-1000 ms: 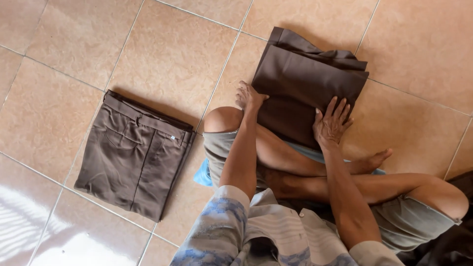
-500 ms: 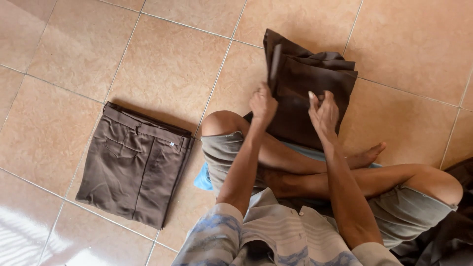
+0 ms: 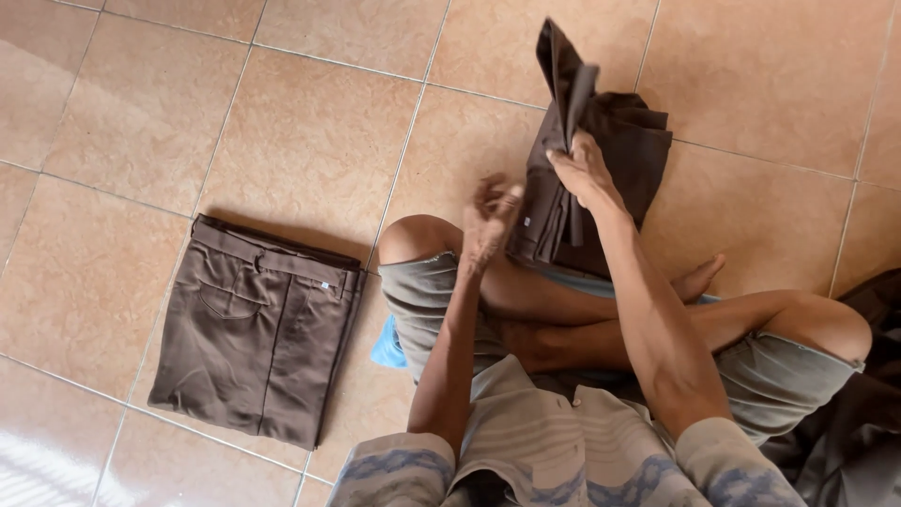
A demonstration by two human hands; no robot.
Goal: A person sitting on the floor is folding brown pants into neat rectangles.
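Tan tiled floor [image 3: 310, 141]: folded brown trousers [image 3: 258, 329] at left, dark brown garment [image 3: 610, 160] ahead

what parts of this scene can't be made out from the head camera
- Left hand: blurred by motion, so whether it touches the brown trousers can't be told.
- Right hand: grips the raised fold; its fingertips are hidden in the cloth.
- Blue cloth: mostly hidden under the leg.
- Dark fabric: cut off by the right edge.
- Small tag on the folded trousers: too small to read.
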